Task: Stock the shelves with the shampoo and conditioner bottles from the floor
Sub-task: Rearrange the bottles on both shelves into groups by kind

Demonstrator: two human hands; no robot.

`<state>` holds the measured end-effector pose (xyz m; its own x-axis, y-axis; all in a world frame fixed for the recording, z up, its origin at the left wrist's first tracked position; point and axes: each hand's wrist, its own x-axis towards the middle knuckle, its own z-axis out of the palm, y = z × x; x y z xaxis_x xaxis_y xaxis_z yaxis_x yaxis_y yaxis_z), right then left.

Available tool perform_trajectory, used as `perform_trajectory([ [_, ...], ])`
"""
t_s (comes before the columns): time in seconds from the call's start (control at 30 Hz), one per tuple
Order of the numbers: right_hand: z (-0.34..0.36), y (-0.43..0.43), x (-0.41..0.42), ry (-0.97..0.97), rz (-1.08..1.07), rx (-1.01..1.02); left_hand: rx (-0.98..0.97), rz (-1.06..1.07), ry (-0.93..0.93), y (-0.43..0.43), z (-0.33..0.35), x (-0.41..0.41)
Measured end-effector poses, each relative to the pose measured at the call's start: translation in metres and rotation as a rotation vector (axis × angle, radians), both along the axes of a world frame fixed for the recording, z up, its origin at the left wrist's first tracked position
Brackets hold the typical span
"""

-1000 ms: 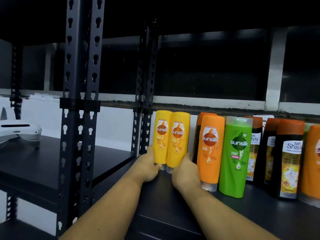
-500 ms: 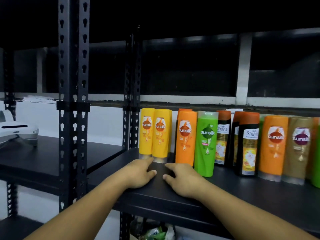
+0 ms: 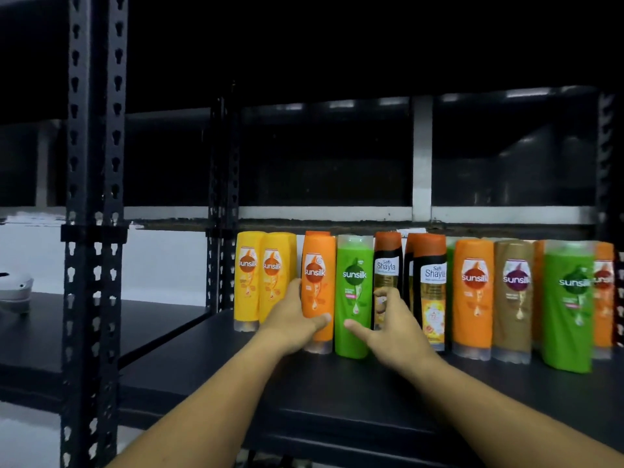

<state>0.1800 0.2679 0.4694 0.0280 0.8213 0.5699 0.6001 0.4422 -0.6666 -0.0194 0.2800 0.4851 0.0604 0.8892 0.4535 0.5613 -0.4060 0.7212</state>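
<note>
The left hand (image 3: 297,324) is wrapped around the lower half of the orange bottle (image 3: 317,292), thumb across its front and fingers hidden behind its left edge, so a grasp is judged likely. The right hand (image 3: 393,327) is spread loose, nothing being gripped: its thumb is laid against the front of the green bottle (image 3: 353,295) low down, and its fingers are reached toward the black Shayla bottle (image 3: 387,265) just behind them; whether that bottle is touched cannot be told. All of these are stood upright on the shelf (image 3: 331,393), packed close in a row that runs away to the right of the right hand. Just left of the left hand, two yellow bottles (image 3: 265,278) are stood touching one another. The risk is judged to lie in that tight packing. If the orange bottle is dragged or twisted sideways, the yellow pair beside the left hand could be nudged and tipped. If the green bottle is pushed back by the thumb, the tall narrow bottles behind the right hand could be knocked over like dominoes. The narrow caps on which several are stood leave little footing, so slow, straight pressure would be called for.
</note>
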Motion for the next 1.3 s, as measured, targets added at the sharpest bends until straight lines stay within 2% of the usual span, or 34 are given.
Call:
perform_trajectory([
  [0.07, -0.001, 0.010, 0.002, 0.042, 0.102, -0.073, 0.025, 0.002, -0.080, 0.010, -0.008, 0.004],
  [0.17, -0.016, 0.024, 0.001, 0.050, 0.186, -0.059, 0.061, 0.021, -0.148, 0.022, -0.024, 0.005],
  [0.33, -0.023, 0.036, 0.004, 0.115, 0.236, -0.046, 0.093, 0.019, -0.072, 0.031, -0.030, 0.004],
  [0.6, -0.017, 0.021, 0.020, 0.213, 0.149, -0.061, 0.087, -0.105, 0.092, 0.021, -0.031, 0.016],
  [0.8, -0.013, -0.004, 0.040, 0.150, 0.094, -0.140, 0.035, -0.143, 0.129, 0.009, -0.026, 0.033],
  [1.1, -0.008, -0.045, 0.127, 0.137, -0.164, -0.192, 0.000, -0.260, 0.226, 0.003, -0.017, 0.134],
  [1.2, -0.009, -0.052, 0.154, 0.148, -0.238, -0.158, 0.012, -0.289, 0.253, 0.001, -0.017, 0.174],
  [1.3, -0.015, -0.054, 0.173, 0.208, -0.319, -0.100, 0.045, -0.307, 0.199, 0.001, -0.025, 0.203],
])
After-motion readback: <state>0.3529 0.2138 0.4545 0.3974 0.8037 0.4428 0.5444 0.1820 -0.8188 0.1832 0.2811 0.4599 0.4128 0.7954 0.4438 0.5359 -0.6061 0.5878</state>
